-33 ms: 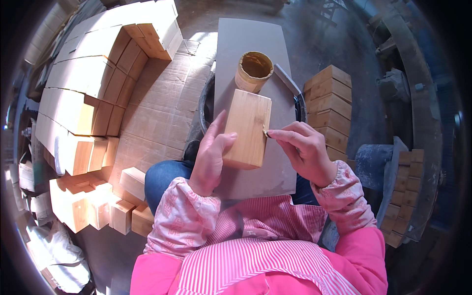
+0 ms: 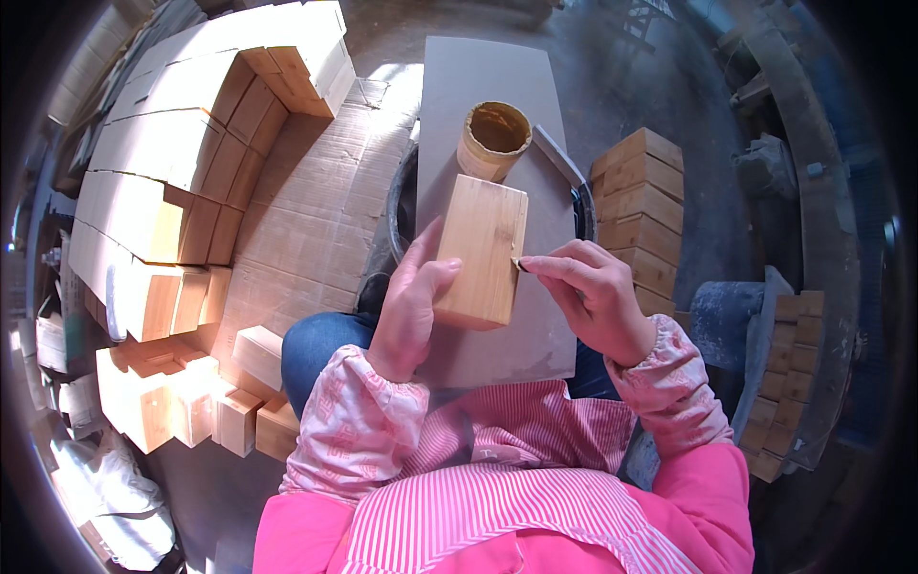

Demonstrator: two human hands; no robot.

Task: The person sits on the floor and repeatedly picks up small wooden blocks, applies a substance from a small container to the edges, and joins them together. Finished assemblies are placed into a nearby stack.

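Note:
A pale wooden block point(image 2: 478, 251) lies on a grey board in front of me. My left hand point(image 2: 409, 311) grips it along its left side, thumb on the upper face and fingers down the side. My right hand point(image 2: 595, 292) pinches a small, thin, dark-tipped tool point(image 2: 519, 264) between thumb and fingertips. Its tip touches the block's right edge, where a small pale smear shows. Most of the tool is hidden by my fingers. Just beyond the block stands an open round tub point(image 2: 497, 134), coated with yellow-brown paste around its rim.
The grey board point(image 2: 488, 72) rests over a dark round-rimmed container point(image 2: 394, 206). Near the tub lies a narrow flat strip point(image 2: 559, 156). Stacked wooden blocks point(image 2: 158, 225) stand on cardboard point(image 2: 306, 210) at left. Another row of blocks point(image 2: 639, 206) stands at right, beside a blue stool-like object point(image 2: 719, 320).

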